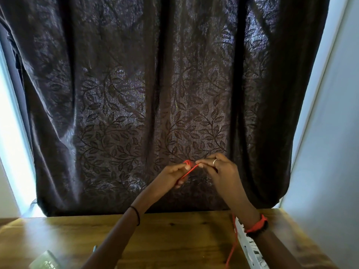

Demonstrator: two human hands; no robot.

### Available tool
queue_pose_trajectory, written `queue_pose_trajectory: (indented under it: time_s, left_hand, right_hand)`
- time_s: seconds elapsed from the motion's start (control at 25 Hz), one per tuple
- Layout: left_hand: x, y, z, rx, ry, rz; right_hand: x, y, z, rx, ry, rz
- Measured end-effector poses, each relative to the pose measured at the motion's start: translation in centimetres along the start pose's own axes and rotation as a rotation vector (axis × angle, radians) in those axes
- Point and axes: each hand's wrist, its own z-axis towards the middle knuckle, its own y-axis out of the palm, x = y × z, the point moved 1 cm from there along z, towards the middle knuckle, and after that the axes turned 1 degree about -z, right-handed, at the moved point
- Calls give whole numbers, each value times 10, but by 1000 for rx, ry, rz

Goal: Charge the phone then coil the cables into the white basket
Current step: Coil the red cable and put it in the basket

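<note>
We pinch the red cable (191,169) between left hand (174,174) and right hand (219,169), both gripping it, winding loops around our left fingers (186,165).

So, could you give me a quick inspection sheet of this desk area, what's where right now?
Surface: wooden table.
Job's things: red cable, held up; nothing else seen.
Clutter: pale blurred object, near left, unidentifiable.
Hands: left hand grips the cable; right hand pinches it.
Cables: red cable trails down beside a white power strip.
Surroundings: dark leaf-patterned curtain.
</note>
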Motion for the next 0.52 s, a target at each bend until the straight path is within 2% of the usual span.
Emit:
queue_pose_trajectory:
  time_s: [0.2,0.52]
  left_hand:
    - [-3,-3,-20,-192,-63,-505]
    - [1,5,-18,-281,25,-1204]
  right_hand:
    - [6,-3,9,-25,110,177]
    - [-5,14,3,3,361,502]
